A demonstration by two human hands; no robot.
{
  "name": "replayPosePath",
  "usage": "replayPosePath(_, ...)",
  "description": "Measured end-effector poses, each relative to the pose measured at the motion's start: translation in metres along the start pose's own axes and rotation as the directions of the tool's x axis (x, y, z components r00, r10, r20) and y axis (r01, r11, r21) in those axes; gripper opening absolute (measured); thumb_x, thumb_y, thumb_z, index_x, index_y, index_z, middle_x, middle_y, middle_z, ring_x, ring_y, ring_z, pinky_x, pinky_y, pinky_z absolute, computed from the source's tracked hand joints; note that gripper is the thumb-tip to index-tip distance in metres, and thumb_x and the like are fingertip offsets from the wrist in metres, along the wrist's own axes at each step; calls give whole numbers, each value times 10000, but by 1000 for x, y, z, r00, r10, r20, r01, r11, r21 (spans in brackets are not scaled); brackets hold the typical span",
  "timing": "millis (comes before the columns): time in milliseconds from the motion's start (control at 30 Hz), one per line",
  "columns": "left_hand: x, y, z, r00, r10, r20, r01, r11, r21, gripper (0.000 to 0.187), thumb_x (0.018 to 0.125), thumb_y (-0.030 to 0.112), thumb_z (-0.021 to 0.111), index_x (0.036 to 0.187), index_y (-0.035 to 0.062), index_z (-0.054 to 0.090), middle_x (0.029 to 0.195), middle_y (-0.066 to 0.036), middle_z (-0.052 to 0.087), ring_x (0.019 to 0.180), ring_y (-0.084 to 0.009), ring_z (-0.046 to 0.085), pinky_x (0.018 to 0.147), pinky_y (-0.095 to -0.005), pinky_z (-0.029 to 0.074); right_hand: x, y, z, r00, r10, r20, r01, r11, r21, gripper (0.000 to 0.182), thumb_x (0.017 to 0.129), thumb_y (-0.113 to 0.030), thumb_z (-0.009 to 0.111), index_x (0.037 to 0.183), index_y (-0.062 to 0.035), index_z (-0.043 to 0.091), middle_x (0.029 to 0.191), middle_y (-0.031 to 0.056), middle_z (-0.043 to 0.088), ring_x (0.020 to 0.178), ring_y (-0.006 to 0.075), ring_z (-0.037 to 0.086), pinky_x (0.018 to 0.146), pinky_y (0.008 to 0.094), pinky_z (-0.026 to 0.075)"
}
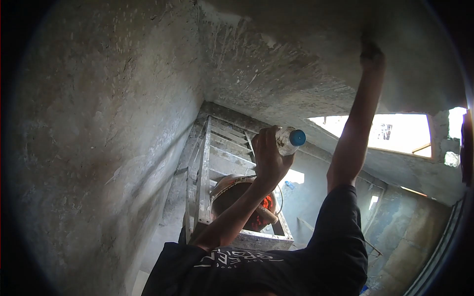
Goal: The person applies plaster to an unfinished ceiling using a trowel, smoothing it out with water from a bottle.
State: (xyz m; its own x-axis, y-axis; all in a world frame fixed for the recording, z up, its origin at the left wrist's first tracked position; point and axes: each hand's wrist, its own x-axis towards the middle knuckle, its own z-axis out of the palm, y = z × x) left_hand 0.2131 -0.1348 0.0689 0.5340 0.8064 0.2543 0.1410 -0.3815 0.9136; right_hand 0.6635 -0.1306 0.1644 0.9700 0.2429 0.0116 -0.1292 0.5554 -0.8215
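My left hand [270,154] is closed around a plastic bottle [285,141] with a blue cap [297,137]; the capped end points to the right. Beneath that forearm, a bucket [228,183] sits within the ladder frame. Something bright red [266,203] and a thick brownish cylindrical piece [267,215] show in its dark mouth. My right hand [373,55] is raised high against the rough grey plaster surface [306,59]. Its fingers look curled, and dark shadow hides what they grip.
A metal ladder [203,172] stands right in front of my body, close to the stained left wall [108,123]. Beyond my right arm is a bright opening [400,132]. A small blue item [289,185] lies farther down. Plastered walls [410,237] enclose the right side.
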Motion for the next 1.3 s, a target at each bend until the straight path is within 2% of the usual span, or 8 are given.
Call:
replayPosePath(167,5,3,-3,1000,-16,-17,16,1000,18,610,663,133,837,1166,35,507,1033,-141,559,970,-356,556,859,-474,408,-44,68,-35,901,-279,-332,204,948,-243,288,920,-15,512,1159,122,597,1058,234,686,858,306,697,809,389,596)
replayPosePath(433,8,2,-4,999,17,-50,-18,1000,-13,550,695,138,848,1126,20,528,1017,-156,563,944,-361,560,823,-458,438,-69,146,-11,290,-929,231,520,-50,-853,290,937,-81,548,1184,16,666,1080,191,706,921,263,713,742,357,568)
replayPosePath(600,8,-5,-2,998,-22,-63,21,1000,-10,642,650,141,838,1183,11,504,1061,-164,552,1004,-374,541,854,-488,416,-124,233,-29,564,-636,526,699,28,-715,298,934,-99,582,1208,-12,657,1143,190,682,973,226,703,830,316,542)
replayPosePath(700,10,-6,-4,996,-59,-65,58,998,-12,642,644,111,839,1179,3,500,1061,-176,551,1002,-382,539,854,-484,425,-163,234,-14,911,-369,184,334,399,-854,314,938,-61,571,1246,-30,623,1224,182,652,1088,235,657,877,325,532)
replayPosePath(767,8,-5,-5,995,-80,-53,79,997,-20,638,646,102,836,1179,1,499,1057,-178,552,995,-384,540,855,-483,425,-166,232,-35,987,86,-133,-93,995,-46,301,943,-88,586,1225,15,601,1215,194,636,1062,257,649,909,347,536)
replayPosePath(867,8,-1,-2,996,-35,-87,36,999,7,520,706,124,866,1089,7,535,1007,-139,546,911,-305,587,798,-413,482,-163,196,-61,927,375,-21,-356,894,271,295,949,-107,584,1201,47,568,1161,176,625,1030,271,633,933,367,542)
replayPosePath(1133,8,3,-1,998,-27,-55,27,1000,-1,502,721,104,856,1089,6,529,999,-134,538,908,-287,581,797,-403,486,-153,135,-62,895,367,-253,-400,912,-90,272,954,-160,603,1161,16,610,1131,118,664,1013,238,639,921,336,503)
replayPosePath(1300,9,0,-1,998,7,-61,-7,1000,-9,514,723,107,856,1101,-2,524,991,-135,534,898,-283,581,791,-398,489,-131,128,-57,969,-231,93,248,922,-298,344,926,-195,649,1207,3,643,1099,61,700,966,169,649,879,279,497)
